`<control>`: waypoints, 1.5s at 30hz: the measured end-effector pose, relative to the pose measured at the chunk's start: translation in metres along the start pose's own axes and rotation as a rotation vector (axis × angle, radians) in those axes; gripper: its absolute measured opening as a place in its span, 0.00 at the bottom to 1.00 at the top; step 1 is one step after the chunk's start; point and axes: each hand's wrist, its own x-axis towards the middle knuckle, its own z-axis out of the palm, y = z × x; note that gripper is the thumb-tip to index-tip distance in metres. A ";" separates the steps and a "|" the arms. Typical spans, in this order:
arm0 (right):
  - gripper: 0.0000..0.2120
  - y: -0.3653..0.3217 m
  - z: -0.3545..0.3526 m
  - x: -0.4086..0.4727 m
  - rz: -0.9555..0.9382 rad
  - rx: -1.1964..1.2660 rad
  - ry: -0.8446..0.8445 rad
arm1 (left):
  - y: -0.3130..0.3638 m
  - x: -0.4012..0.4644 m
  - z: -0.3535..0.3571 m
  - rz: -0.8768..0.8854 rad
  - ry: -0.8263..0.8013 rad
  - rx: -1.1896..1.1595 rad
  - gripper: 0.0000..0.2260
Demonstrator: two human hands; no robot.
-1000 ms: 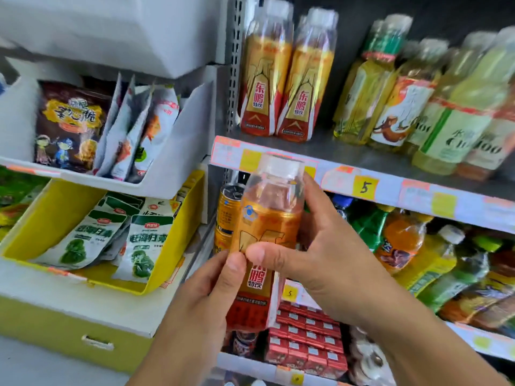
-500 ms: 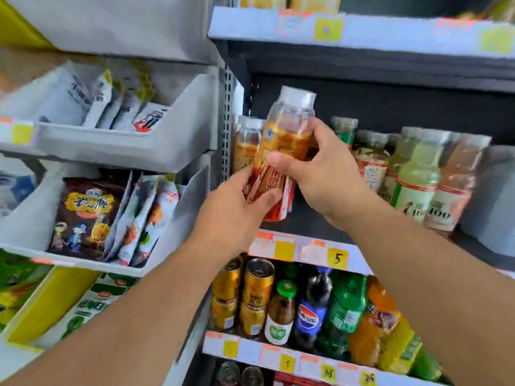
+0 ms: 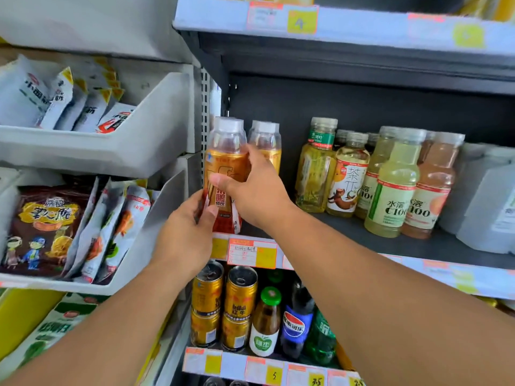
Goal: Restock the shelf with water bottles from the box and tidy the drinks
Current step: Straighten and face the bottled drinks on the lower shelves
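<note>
An orange energy-drink bottle [image 3: 225, 162] with a clear cap stands upright at the front left corner of the dark shelf [image 3: 362, 240]. My left hand [image 3: 189, 229] grips its lower part from the left, thumb across the red label. My right hand [image 3: 256, 190] holds its middle from the right, thumb on the front. A second bottle of the same drink [image 3: 264, 140] stands just behind and to the right, partly hidden by my right hand. No water bottle box is in view.
Yellow tea and juice bottles [image 3: 390, 182] fill the shelf's middle, white jugs [image 3: 487, 204] its right end. Below stand gold cans [image 3: 223, 302], a cola bottle [image 3: 295, 321] and green bottles. Snack bins [image 3: 125, 151] hang to the left. Another shelf [image 3: 334, 23] sits overhead.
Both hands carried the orange bottle up from the lower shelf level and set it down upright at the front left of the dark shelf, in front of the matching bottles.
</note>
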 end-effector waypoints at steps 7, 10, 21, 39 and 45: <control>0.38 -0.006 0.002 -0.004 0.083 0.013 -0.007 | -0.001 0.000 0.000 0.005 -0.002 0.124 0.16; 0.38 -0.010 0.007 -0.006 0.092 -0.017 -0.003 | -0.003 0.000 -0.001 0.016 -0.009 0.163 0.17; 0.40 -0.017 0.008 -0.013 0.155 0.014 -0.035 | 0.000 -0.010 -0.003 -0.024 0.030 0.086 0.19; 0.08 0.181 0.097 -0.300 0.421 -0.454 -0.718 | -0.166 -0.238 0.010 -0.710 0.311 -0.533 0.10; 0.19 0.268 0.171 -0.359 0.522 -0.569 -0.858 | -0.200 -0.252 0.010 -0.695 0.222 -0.399 0.07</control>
